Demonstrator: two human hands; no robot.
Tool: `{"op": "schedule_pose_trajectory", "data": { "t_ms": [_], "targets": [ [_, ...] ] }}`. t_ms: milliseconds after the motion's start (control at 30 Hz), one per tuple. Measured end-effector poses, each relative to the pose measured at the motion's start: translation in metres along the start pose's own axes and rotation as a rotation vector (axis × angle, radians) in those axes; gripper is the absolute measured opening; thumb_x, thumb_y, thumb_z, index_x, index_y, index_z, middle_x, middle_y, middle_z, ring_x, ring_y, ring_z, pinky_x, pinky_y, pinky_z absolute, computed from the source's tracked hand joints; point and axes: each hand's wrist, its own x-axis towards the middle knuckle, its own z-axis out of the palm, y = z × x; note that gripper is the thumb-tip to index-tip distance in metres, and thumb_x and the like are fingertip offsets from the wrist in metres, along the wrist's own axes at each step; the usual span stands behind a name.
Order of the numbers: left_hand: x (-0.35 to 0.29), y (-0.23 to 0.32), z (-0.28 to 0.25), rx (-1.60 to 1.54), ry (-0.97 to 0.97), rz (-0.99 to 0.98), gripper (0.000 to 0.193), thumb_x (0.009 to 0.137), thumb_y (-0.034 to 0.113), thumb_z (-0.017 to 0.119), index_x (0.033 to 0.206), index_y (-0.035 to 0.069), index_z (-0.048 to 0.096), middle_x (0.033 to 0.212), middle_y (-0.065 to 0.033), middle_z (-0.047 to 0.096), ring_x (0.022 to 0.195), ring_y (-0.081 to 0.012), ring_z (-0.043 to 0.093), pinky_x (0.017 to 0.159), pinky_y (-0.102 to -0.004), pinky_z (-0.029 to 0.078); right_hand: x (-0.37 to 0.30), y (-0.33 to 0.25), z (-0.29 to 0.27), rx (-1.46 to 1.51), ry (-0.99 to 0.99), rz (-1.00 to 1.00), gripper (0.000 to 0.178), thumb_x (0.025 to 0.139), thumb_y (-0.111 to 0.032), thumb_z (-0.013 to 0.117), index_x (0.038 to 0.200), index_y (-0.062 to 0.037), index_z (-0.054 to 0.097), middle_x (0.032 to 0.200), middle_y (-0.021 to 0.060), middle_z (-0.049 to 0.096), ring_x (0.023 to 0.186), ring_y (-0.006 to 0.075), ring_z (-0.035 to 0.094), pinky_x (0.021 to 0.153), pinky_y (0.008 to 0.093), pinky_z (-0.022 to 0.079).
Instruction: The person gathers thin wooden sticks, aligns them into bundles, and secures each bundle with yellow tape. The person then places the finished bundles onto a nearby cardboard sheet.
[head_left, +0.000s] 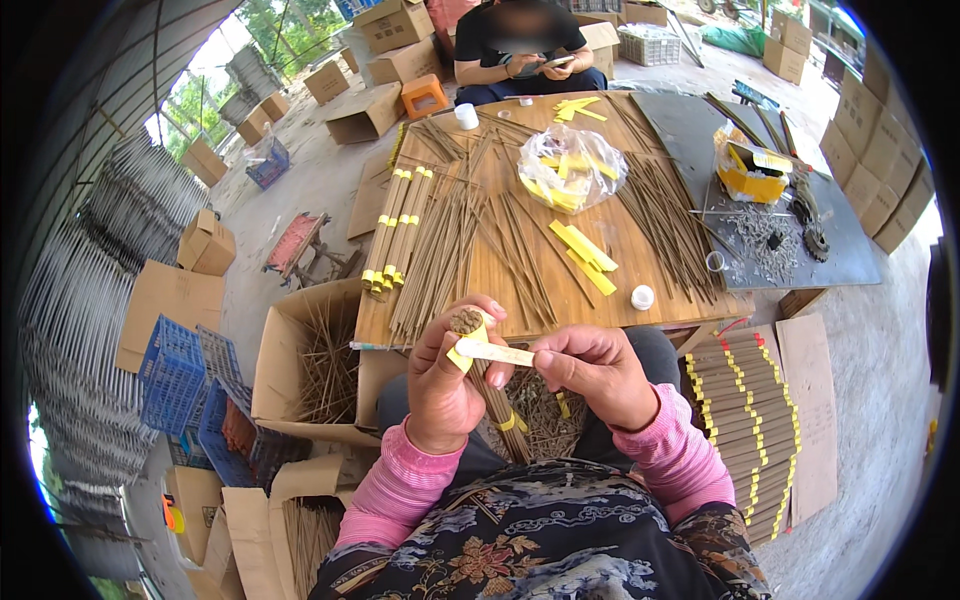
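Observation:
My left hand (440,395) is closed around a bundle of thin brown incense sticks (498,405), tilted with its top end up by my fingers. A yellow paper strip (459,360) sits round the bundle near that end, and a yellow band (512,423) circles it lower down. In my right hand (605,375) a flat pale wooden stick (498,352) is pinched between thumb and fingers. Its far tip touches or overlaps the yellow strip. Ahead of my hands, loose incense sticks (430,270) lie on the wooden table (600,318).
Banded bundles (398,225), yellow strips (583,257), a plastic bag (570,170) and a white cap (642,297) lie on the table. Across it sits a person (520,50) holding a phone. A carton of sticks (275,385) stands left; finished bundles (745,425) lie on cardboard at right.

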Motion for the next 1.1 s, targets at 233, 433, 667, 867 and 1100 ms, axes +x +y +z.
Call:
{"op": "schedule_pose_trajectory", "data": {
  "t_ms": [233,433,667,867,1100],
  "targets": [
    [-0.0006,0.0032,-0.0022,-0.022,0.013,0.011,0.032,0.089,0.025,0.049,0.106,-0.001,0.054,0.108,-0.0180,0.047,0.059,-0.0148,0.052,0.050,-0.0226,0.043,0.0001,0.0021,0.0034,0.012,-0.083,0.052,0.017,0.086,-0.014,0.057,0.093,0.0002,0.062,0.073,-0.0033,0.056,0.064,0.0029,0.047,0.057,0.0168,0.038],
    [-0.0027,0.0019,-0.0023,-0.007,0.004,0.005,0.032,0.089,0.026,0.050,0.106,-0.001,0.054,0.108,-0.0178,0.047,0.059,-0.0150,0.053,0.049,-0.0230,0.044,0.0022,0.0011,0.0062,0.044,-0.071,0.029,0.016,0.085,-0.014,0.057,0.093,0.0005,0.061,0.073,-0.0030,0.055,0.064,0.0031,0.048,0.056,0.0174,0.038],
    [-0.0012,0.0036,-0.0018,-0.030,0.016,0.013,0.032,0.089,0.027,0.049,0.105,-0.001,0.053,0.108,-0.0174,0.047,0.059,-0.0143,0.052,0.049,-0.0229,0.043,0.0014,0.0062,0.0015,0.064,-0.073,0.059,0.016,0.085,-0.014,0.057,0.091,0.0009,0.061,0.073,-0.0019,0.056,0.063,0.0037,0.048,0.057,0.0180,0.039],
    [0.0000,0.0059,-0.0002,-0.046,0.031,0.011,0.032,0.089,0.027,0.049,0.102,-0.002,0.053,0.108,-0.0174,0.047,0.058,-0.0139,0.052,0.048,-0.0234,0.043,0.0001,0.0077,-0.0014,0.081,-0.052,0.064,0.015,0.085,-0.012,0.056,0.090,0.0013,0.061,0.073,-0.0015,0.057,0.063,0.0038,0.048,0.057,0.0182,0.040],
    [-0.0010,0.0021,-0.0034,-0.066,-0.012,-0.013,0.032,0.089,0.025,0.050,0.105,-0.002,0.054,0.108,-0.0174,0.047,0.059,-0.0138,0.052,0.049,-0.0234,0.043,0.0017,0.0021,0.0013,0.084,-0.071,0.068,0.016,0.085,-0.012,0.056,0.091,0.0015,0.061,0.073,-0.0019,0.056,0.063,0.0037,0.048,0.058,0.0182,0.040]
  ]
}}
